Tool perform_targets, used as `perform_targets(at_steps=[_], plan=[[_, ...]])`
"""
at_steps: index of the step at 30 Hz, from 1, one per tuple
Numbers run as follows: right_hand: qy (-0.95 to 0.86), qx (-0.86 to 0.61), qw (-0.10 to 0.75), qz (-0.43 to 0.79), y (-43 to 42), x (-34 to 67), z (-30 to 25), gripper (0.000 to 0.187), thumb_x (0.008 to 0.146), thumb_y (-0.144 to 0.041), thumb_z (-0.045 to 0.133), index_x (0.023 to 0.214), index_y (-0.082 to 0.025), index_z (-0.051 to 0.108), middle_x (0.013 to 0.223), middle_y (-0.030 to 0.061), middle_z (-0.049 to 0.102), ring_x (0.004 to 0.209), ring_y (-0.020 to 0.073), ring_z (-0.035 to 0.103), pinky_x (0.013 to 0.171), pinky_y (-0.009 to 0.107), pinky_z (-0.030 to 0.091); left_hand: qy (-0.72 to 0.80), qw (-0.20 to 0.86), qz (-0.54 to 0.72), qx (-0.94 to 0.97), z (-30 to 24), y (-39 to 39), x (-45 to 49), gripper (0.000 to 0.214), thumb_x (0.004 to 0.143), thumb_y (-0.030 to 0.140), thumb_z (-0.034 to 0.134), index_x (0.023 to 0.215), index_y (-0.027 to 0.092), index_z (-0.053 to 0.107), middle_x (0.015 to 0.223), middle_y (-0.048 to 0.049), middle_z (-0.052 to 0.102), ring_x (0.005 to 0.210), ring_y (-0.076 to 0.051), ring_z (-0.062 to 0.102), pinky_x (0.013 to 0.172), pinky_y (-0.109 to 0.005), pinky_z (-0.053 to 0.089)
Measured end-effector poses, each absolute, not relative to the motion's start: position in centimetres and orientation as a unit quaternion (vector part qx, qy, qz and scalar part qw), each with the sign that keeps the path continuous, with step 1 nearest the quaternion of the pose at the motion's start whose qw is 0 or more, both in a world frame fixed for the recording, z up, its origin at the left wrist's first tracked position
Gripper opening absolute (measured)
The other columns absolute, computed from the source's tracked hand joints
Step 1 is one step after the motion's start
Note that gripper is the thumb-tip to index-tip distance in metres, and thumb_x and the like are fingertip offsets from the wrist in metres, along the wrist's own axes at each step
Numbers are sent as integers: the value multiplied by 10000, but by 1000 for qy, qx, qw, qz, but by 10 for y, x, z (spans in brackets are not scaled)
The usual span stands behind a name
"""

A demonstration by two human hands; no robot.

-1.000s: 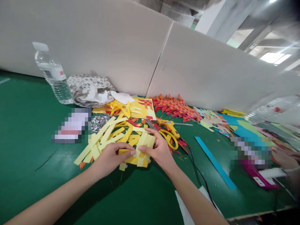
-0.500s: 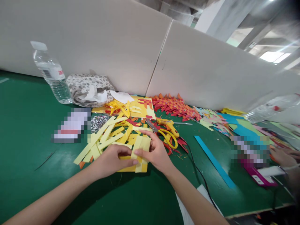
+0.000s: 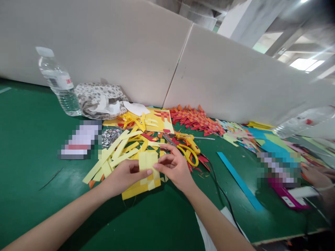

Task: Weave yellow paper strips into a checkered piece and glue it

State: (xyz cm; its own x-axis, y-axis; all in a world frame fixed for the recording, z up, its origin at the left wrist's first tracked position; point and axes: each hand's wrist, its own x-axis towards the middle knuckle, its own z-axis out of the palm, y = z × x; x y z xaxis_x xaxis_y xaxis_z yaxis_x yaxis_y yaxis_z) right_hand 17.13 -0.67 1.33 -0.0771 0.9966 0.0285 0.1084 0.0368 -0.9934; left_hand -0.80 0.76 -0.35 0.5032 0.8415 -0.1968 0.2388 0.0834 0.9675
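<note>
My left hand [image 3: 123, 176] and my right hand [image 3: 174, 167] meet over a woven piece of pale and deep yellow paper strips [image 3: 145, 172], lifted a little above the green table [image 3: 34, 146]. Both hands pinch it, the left from the left side, the right at its right edge. Behind it lies a loose heap of yellow paper strips [image 3: 117, 150]. Yellow-handled scissors [image 3: 188, 146] rest just right of my right hand.
A water bottle [image 3: 59, 83] and a patterned cloth [image 3: 101, 97] stand at the back left by the white partition [image 3: 131, 48]. Red-orange woven paper fish [image 3: 196, 118] and a blue strip [image 3: 239, 181] lie to the right. Another person's hand [image 3: 318, 174] is at the far right.
The woven piece has been turned and shifted left, its pale strips now standing upright between my hands. My right fingers moved from its top edge to its right side.
</note>
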Motion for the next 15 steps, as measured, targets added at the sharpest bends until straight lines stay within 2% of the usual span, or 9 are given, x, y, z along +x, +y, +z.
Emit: perform_targets(at_steps=[4, 6, 11, 15], plan=[[-565, -511, 460, 456, -10, 167, 14, 499, 636, -248, 732, 1080, -243, 504, 677, -44, 612, 676, 131, 614, 660, 261, 477, 478, 548, 247, 640, -6, 5, -7, 498, 627, 518, 629, 468, 199, 281, 485, 81, 213, 458, -70, 166, 428, -237, 131], [-571, -513, 459, 447, -11, 167, 15, 472, 648, -257, 723, 1066, -242, 504, 678, -45, 612, 671, 130, 614, 659, 262, 479, 497, 533, 239, 642, -7, 4, -6, 532, 593, 534, 646, 472, 205, 246, 480, 83, 218, 451, -70, 170, 419, -237, 138], [-588, -502, 451, 446, -11, 168, 12, 492, 651, -255, 721, 1080, -243, 480, 736, -33, 626, 683, 124, 610, 654, 254, 479, 566, 488, 244, 618, -5, 4, -3, 517, 493, 551, 697, 473, 206, 312, 477, 85, 265, 447, -73, 227, 415, -229, 162], [-586, -512, 435, 452, -9, 169, 10, 519, 654, -254, 712, 1105, -239, 454, 774, -21, 620, 677, 116, 600, 604, 235, 468, 545, 545, 269, 577, 1, 6, -5, 451, 520, 552, 686, 500, 193, 414, 453, 80, 320, 428, -73, 268, 414, -221, 178]])
